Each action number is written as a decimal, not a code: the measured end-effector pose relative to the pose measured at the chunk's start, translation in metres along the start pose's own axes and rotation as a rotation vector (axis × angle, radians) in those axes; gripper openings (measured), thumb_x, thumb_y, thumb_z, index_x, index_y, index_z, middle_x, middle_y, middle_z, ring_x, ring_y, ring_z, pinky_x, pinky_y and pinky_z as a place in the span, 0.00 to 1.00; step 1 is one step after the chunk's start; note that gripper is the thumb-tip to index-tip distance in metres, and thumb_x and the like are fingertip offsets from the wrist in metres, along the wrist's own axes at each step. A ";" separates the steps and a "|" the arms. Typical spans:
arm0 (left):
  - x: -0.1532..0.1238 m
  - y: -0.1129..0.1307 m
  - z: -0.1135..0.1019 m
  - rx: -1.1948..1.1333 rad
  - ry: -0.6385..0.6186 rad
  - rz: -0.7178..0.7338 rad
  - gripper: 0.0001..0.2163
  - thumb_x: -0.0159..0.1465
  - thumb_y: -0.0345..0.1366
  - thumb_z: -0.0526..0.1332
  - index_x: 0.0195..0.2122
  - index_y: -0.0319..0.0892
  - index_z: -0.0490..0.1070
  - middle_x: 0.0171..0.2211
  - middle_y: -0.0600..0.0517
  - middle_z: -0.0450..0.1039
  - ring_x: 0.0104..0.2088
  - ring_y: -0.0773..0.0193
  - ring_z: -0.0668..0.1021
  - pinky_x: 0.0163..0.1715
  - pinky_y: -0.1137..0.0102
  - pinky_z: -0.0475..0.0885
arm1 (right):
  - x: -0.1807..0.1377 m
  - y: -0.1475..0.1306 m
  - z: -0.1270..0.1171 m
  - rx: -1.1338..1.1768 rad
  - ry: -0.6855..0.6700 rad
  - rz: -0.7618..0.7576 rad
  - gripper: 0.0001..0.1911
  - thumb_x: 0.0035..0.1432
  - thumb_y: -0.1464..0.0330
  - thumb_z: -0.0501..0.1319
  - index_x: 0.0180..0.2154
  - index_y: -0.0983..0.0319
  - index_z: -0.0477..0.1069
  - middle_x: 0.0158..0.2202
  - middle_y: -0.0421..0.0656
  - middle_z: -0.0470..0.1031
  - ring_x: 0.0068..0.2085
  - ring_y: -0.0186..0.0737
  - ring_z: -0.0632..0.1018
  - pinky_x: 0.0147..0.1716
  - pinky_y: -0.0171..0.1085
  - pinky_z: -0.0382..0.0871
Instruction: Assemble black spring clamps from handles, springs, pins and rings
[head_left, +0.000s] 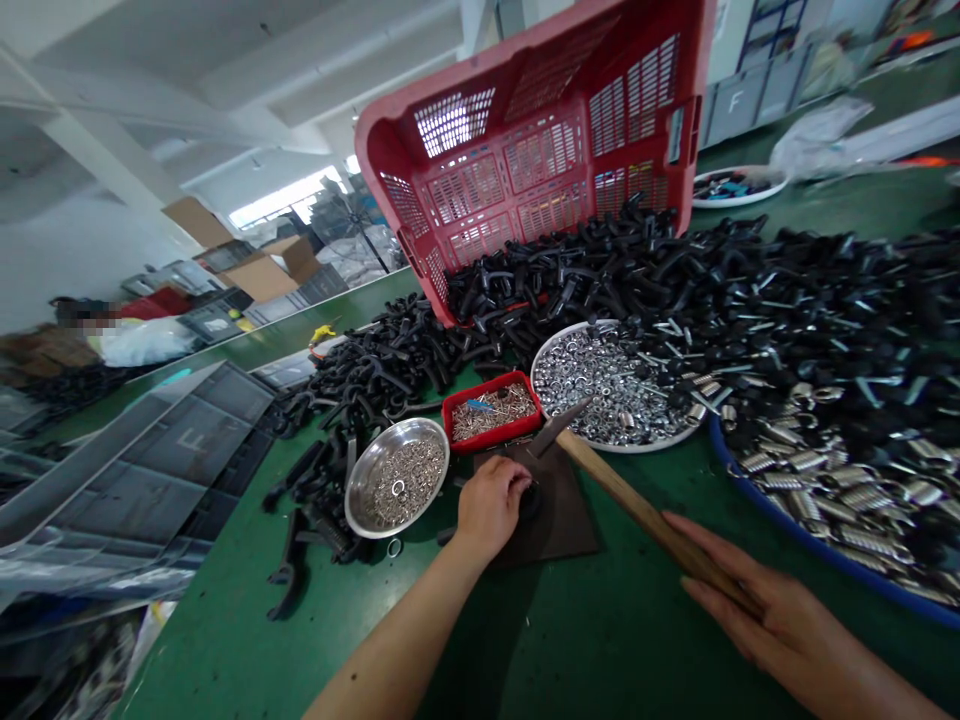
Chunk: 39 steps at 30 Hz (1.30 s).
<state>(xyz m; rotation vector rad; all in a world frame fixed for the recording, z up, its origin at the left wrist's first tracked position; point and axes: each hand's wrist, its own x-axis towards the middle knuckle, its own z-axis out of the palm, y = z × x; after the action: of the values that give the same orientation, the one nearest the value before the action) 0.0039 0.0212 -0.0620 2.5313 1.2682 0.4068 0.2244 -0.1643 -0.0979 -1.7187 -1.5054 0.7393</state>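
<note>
My right hand is wrapped round the wooden handle of a hammer. Its narrow metal head reaches over a dark flat plate on the green table. On that plate, my left hand has its fingertips pinched together at a black part; whatever small piece sits between them is hidden. Just beyond the left hand lies a red tray of small metal pins with a blue piece on top. To its left is a metal bowl of small metal pieces, and to the right a white plate heaped with small shiny fittings.
A red plastic crate lies tipped on its side, black handles spilling across the table. At right, a blue-rimmed tray holds metal springs. Grey bins stand at left. A loose ring rests by the bowl.
</note>
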 end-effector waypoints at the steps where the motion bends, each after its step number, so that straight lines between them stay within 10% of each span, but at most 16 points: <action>1: 0.000 0.001 0.000 0.008 -0.003 -0.005 0.05 0.60 0.32 0.54 0.34 0.45 0.70 0.36 0.54 0.70 0.37 0.66 0.72 0.38 0.72 0.66 | 0.000 0.000 0.000 -0.001 0.000 -0.002 0.29 0.55 0.63 0.55 0.58 0.54 0.53 0.56 0.40 0.63 0.54 0.43 0.65 0.53 0.42 0.56; 21: -0.008 -0.003 0.011 0.411 0.039 0.269 0.09 0.64 0.34 0.50 0.40 0.44 0.68 0.43 0.51 0.68 0.37 0.65 0.73 0.32 0.73 0.68 | 0.000 0.001 0.001 -0.085 -0.005 -0.046 0.28 0.56 0.63 0.54 0.59 0.55 0.53 0.56 0.40 0.63 0.54 0.41 0.66 0.52 0.39 0.58; 39: -0.024 -0.017 -0.015 0.091 0.135 0.268 0.15 0.62 0.39 0.52 0.49 0.43 0.65 0.46 0.48 0.69 0.45 0.62 0.70 0.44 0.67 0.68 | -0.013 -0.007 -0.010 -0.457 0.202 -0.375 0.28 0.58 0.65 0.52 0.59 0.54 0.50 0.51 0.39 0.69 0.45 0.38 0.74 0.43 0.32 0.70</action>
<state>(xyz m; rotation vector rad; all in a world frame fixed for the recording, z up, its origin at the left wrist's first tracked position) -0.0279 0.0137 -0.0572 2.8040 1.0120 0.5996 0.2261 -0.1782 -0.0867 -1.6860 -1.8743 0.0235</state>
